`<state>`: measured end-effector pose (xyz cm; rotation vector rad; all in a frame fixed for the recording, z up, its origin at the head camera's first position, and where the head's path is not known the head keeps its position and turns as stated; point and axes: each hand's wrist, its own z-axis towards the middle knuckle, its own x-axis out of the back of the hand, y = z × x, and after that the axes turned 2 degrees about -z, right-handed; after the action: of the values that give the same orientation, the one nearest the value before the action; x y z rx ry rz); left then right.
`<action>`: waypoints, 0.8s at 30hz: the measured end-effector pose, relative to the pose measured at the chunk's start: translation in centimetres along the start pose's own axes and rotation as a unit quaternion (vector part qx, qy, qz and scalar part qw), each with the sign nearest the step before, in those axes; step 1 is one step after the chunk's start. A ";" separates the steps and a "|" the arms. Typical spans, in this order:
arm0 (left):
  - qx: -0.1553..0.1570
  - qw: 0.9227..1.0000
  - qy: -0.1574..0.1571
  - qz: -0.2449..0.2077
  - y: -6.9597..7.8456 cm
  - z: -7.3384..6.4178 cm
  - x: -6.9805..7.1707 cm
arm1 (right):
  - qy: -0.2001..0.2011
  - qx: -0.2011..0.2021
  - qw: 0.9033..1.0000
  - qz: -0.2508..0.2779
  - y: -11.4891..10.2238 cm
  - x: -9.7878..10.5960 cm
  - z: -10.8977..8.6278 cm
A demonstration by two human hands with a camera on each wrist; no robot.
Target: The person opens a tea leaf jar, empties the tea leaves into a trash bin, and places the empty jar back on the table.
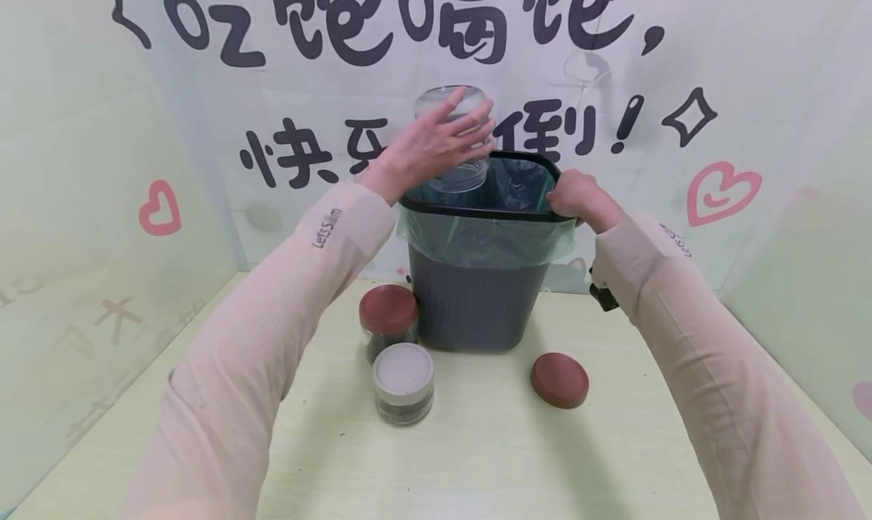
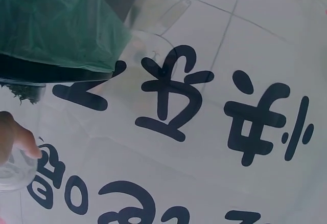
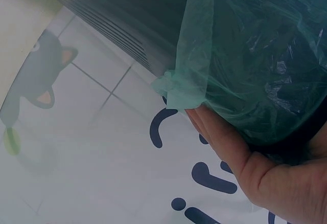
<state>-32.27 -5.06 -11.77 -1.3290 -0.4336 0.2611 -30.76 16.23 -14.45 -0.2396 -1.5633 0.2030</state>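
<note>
My left hand (image 1: 446, 138) grips a clear jar (image 1: 462, 178) and holds it upended over the left side of a dark grey trash bin (image 1: 477, 300). In the left wrist view, dark green leafy bits (image 2: 25, 93) show at the jar's mouth, close to the bin's black rim. A thin green bag (image 1: 487, 240) lines the bin and folds over its rim. At the right corner my right hand (image 1: 579, 194) holds the rim, its fingers curled over the bag's edge (image 3: 196, 45).
Left of the bin stands a jar with a red lid (image 1: 388, 308). In front of it is a jar with a pale lid (image 1: 403, 372). A loose red lid (image 1: 560, 381) lies on the table (image 1: 477, 459), right of the bin. A printed wall (image 1: 327, 225) rises close behind.
</note>
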 end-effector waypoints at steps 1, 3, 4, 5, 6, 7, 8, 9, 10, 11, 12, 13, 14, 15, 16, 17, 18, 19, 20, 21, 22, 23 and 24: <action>-0.008 1.000 0.014 0.013 0.1 0.0 -0.1 | 0.000 0.000 1.000 -0.001 0.0 0.0 0.0; -0.024 0.998 0.043 0.039 0.2 -0.1 -0.2 | 0.000 -0.001 1.000 -0.003 0.0 0.0 0.0; -0.031 0.996 0.056 0.055 0.3 -0.2 -0.2 | -0.001 -0.003 1.000 -0.001 0.0 0.0 0.0; -0.039 0.995 0.069 0.068 0.3 -0.3 -0.2 | -0.002 -0.004 1.000 -0.001 0.0 0.0 0.0; -0.046 0.992 0.079 0.082 0.3 -0.3 -0.3 | -0.003 -0.006 1.000 -0.001 0.0 0.0 0.0; -0.053 0.990 0.089 0.093 0.3 -0.3 -0.3 | -0.004 -0.007 1.000 0.001 0.0 0.0 0.0; -0.062 0.988 0.098 0.104 0.4 -0.3 -0.3 | -0.005 -0.007 1.000 0.001 0.0 0.0 0.0; -0.069 0.985 0.107 0.115 0.4 -0.3 -0.3 | -0.005 -0.006 1.000 0.000 0.0 0.1 0.0; -0.076 0.983 0.114 0.124 0.4 -0.2 -0.3 | -0.006 -0.007 1.000 -0.001 0.0 0.1 0.0; -0.082 0.981 0.121 0.130 0.4 -0.2 -0.2 | -0.005 -0.005 1.000 -0.003 -0.1 0.1 0.0; -0.089 0.979 0.127 0.134 0.4 -0.2 -0.2 | -0.006 -0.004 1.000 -0.005 -0.1 0.1 0.0; -0.095 0.977 0.132 0.136 0.4 -0.1 -0.2 | -0.006 -0.003 1.000 -0.007 0.0 0.2 0.0; -0.102 0.976 0.135 0.137 0.4 -0.1 -0.2 | -0.006 -0.003 1.000 -0.008 -0.1 0.2 0.0; -0.107 0.975 0.136 0.138 0.5 -0.1 -0.2 | -0.006 -0.003 1.000 -0.009 -0.1 0.2 0.0; -0.112 0.975 0.137 0.138 0.6 -0.1 -0.2 | -0.007 -0.003 1.000 -0.010 -0.1 0.2 0.0; -0.118 0.974 0.135 0.136 0.6 -0.1 -0.2 | -0.007 -0.002 1.000 -0.011 -0.1 0.2 0.0; -0.123 0.974 0.133 0.133 0.7 -0.2 -0.2 | -0.008 -0.002 1.000 -0.011 -0.1 0.2 0.0; -0.129 0.975 0.128 0.131 0.7 -0.2 -0.2 | -0.007 -0.001 1.000 -0.010 -0.1 0.2 0.0; -0.134 0.975 0.124 0.129 0.7 -0.2 -0.3 | -0.007 -0.001 1.000 -0.010 -0.1 0.2 0.0; -0.136 0.975 0.120 0.128 0.7 -0.2 -0.3 | -0.007 -0.001 1.000 -0.011 -0.1 0.2 0.0; -0.139 0.975 0.116 0.127 0.7 -0.2 -0.3 | -0.007 0.000 1.000 -0.010 -0.1 0.2 0.0; -0.141 0.975 0.113 0.126 0.8 -0.2 -0.4 | -0.007 0.000 1.000 -0.008 0.0 0.2 0.0; -0.143 0.975 0.109 0.128 0.8 -0.3 -0.4 | -0.007 -0.001 1.000 -0.007 0.0 0.2 0.0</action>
<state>-32.42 -5.29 -12.61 -1.6793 -0.1136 0.2688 -30.71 16.29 -14.21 -0.2297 -1.5777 0.1932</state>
